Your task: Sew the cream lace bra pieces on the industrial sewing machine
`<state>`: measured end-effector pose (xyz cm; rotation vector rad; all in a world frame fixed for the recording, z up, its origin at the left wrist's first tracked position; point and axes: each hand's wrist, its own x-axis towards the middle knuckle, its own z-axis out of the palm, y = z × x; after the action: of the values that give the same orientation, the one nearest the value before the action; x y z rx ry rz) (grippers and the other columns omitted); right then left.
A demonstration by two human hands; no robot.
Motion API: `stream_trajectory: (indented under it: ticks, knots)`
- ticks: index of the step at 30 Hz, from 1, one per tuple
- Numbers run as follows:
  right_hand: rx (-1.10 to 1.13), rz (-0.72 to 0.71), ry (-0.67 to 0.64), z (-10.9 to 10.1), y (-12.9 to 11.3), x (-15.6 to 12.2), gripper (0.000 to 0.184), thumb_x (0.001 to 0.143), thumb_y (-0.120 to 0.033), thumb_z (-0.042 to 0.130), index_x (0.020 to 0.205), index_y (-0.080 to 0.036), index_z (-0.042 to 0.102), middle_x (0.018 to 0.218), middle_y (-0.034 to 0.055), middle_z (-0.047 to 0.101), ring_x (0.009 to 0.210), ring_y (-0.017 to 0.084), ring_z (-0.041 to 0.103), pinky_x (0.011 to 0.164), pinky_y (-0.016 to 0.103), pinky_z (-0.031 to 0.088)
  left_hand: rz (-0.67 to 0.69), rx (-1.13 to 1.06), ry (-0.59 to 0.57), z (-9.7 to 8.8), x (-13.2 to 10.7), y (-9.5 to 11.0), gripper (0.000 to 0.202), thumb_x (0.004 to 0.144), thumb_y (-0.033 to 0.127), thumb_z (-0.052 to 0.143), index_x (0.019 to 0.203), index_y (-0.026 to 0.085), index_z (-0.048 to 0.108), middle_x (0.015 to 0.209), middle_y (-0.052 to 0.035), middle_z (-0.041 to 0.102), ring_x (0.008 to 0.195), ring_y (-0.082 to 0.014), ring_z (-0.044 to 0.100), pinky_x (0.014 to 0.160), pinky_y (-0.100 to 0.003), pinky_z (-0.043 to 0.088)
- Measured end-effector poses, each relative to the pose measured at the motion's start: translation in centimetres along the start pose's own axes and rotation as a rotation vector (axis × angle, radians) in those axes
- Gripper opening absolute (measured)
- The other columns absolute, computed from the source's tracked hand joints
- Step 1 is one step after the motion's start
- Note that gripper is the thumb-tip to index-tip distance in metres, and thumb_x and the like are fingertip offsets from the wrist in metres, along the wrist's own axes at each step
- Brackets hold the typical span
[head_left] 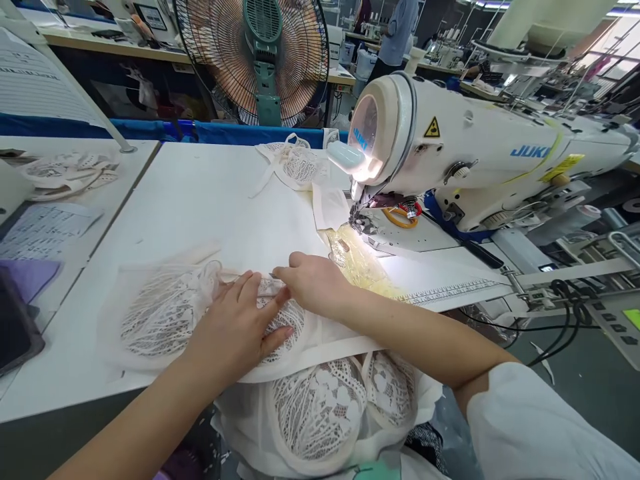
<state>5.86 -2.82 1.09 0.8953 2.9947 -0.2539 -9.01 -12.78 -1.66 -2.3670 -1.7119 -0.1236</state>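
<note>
A cream bra with lace cups (pixel 163 313) lies on the white table, reaching from the left toward the front edge. My left hand (pixel 233 330) rests flat on it with the fingers apart, pressing the lace near the middle. Just to the right, my right hand (pixel 315 283) is closed over the bra's upper edge. A small dark tip shows at its fingertips; what it belongs to is hidden in the hand. More cream lace pieces (pixel 320 407) hang over the table's front edge, below my hands.
A white sewing machine (pixel 430 140) stands at the right with its lamp lit. Near its needle lie yellowish material (pixel 363 260) and another lace piece (pixel 300 163). Beyond the table is a large fan (pixel 267 60). A phone (pixel 17 327) lies far left. Another person (pixel 400 33) stands behind.
</note>
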Motion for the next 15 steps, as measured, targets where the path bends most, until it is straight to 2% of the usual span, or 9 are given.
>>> stream_trajectory:
  ticks: [5, 8, 15]
  knots:
    - [0.006, -0.009, -0.009, 0.5, -0.3, 0.8, 0.02, 0.089, -0.02, 0.05, 0.104, -0.019, 0.062, 0.087, 0.0054, 0.055, 0.063, 0.014, 0.052, 0.048, 0.025, 0.029, 0.043, 0.035, 0.034, 0.0, -0.1, -0.1, 0.047, 0.085, 0.049, 0.048, 0.116, 0.018, 0.066, 0.113, -0.0269, 0.058, 0.11, -0.044, 0.057, 0.085, -0.056, 0.05]
    - [-0.001, -0.009, -0.027, 0.4, -0.2, 0.7, 0.019, 0.088, -0.019, 0.05, 0.102, -0.018, 0.063, 0.087, 0.006, 0.056, 0.064, 0.015, 0.054, 0.048, 0.025, 0.031, 0.061, 0.037, 0.047, 0.1, -0.1, -0.2, 0.047, 0.086, 0.047, 0.048, 0.119, 0.017, 0.065, 0.113, -0.028, 0.058, 0.11, -0.0447, 0.057, 0.083, -0.055, 0.05]
    - [-0.06, 0.042, -0.125, -1.1, 0.8, -1.5, 0.02, 0.086, -0.013, 0.05, 0.098, -0.018, 0.065, 0.084, 0.0069, 0.057, 0.065, 0.016, 0.058, 0.049, 0.025, 0.033, 0.018, -0.021, 0.04, 0.2, -0.1, -0.2, 0.049, 0.086, 0.047, 0.048, 0.125, 0.022, 0.061, 0.114, -0.0254, 0.06, 0.111, -0.0449, 0.056, 0.082, -0.058, 0.05]
